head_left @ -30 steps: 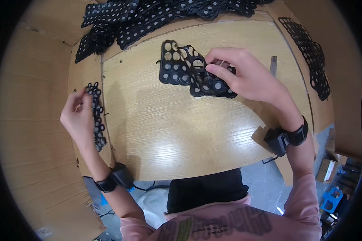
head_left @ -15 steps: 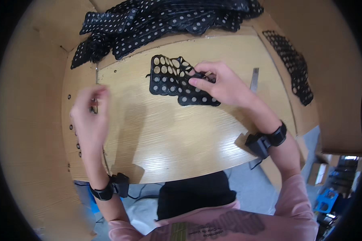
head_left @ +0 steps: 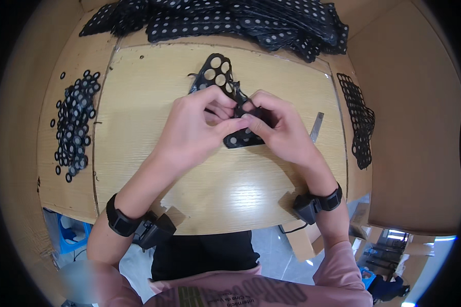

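A thin black rubber-like sheet with rows of round spots is gripped between both hands near the middle of the table. Its far upper part is bent up and has open holes with the table colour showing through; its near lower part still carries grey-centred discs. My left hand is closed on the sheet's torn middle, thumb and fingers pinched together. My right hand pinches the sheet just beside it, and the two thumbs meet. The fingers hide the exact spot being gripped.
Small black rings with grey centres lie heaped along the left side. A large stack of spotted black sheets fills the far edge. To the right are a metal ruler-like strip and holed black sheets. Cardboard walls surround the table.
My left hand has come from the left side over to the sheet and taken hold of it. The sheet's far part is now bent upward. The view has shifted, showing more of the ring heap.
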Available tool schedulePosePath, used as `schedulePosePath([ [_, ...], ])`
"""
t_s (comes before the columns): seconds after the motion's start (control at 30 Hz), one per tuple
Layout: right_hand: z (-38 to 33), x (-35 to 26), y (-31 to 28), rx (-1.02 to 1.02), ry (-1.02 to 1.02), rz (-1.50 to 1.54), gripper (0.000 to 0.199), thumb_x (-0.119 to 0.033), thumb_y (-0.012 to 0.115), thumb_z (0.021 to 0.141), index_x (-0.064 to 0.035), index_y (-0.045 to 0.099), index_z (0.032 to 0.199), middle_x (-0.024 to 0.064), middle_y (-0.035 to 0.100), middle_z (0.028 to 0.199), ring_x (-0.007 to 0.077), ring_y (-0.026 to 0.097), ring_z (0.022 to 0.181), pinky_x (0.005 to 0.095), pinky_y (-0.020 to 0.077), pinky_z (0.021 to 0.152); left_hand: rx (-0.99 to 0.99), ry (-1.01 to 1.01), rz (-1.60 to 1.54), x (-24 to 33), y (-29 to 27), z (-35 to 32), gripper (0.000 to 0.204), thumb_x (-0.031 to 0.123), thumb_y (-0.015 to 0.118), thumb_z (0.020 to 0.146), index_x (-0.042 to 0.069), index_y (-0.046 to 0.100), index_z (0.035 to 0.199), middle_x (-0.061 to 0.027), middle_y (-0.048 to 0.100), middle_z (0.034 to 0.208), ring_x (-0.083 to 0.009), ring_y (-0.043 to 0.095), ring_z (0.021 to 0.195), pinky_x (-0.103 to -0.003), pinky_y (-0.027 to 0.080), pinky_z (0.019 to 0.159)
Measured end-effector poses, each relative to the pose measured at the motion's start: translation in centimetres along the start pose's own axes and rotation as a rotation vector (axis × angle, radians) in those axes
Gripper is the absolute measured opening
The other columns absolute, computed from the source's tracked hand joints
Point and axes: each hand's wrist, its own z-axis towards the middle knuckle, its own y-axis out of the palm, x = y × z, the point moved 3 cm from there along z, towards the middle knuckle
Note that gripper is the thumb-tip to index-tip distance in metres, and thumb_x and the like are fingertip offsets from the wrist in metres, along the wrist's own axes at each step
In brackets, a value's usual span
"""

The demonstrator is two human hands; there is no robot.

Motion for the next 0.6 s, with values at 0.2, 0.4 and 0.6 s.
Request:
schedulePosePath([
  [0.2,-0.1,0.3,0.3,-0.058,0.087,0.135,0.006,-0.002,0.065,0.088,0.0005,0.059,0.089,-0.0015,0.052,0.081,0.0043,0.046,0.073,0.0214,0.0371,0.061,-0.043,0.105,-0.129,-0.4,-0.1,-0.2,0.014,0.002,0.071,0.081,-0.006,0.061,0.089,-0.0112,0.067,0.084,-0.0153,0.065,0.077,-0.028,0.053,0.072],
  [0.4,-0.2,-0.3,0.6,0.01,-0.05,0.042,0.004,0.0,0.062,0.088,-0.0006,0.058,0.089,-0.0021,0.05,0.081,0.0029,0.045,0.072,0.0197,0.0366,0.061,-0.07,0.056,-0.271,-0.5,-0.6,0.0,0.009,-0.003,0.066,0.083,-0.007,0.062,0.09,-0.0107,0.067,0.09,-0.0145,0.064,0.082,-0.028,0.052,0.075],
  [0.6,0.3,-1.2,-0.4,0.035,-0.045,0.093,0.005,0.002,0.062,0.087,0.0015,0.058,0.09,0.0022,0.054,0.083,0.006,0.05,0.072,0.0209,0.0389,0.063,-0.085,0.059,0.02,1.1,-3.4,0.1,0.012,-0.006,0.062,0.086,-0.003,0.064,0.097,-0.0043,0.064,0.092,-0.0106,0.06,0.09,-0.025,0.048,0.082],
])
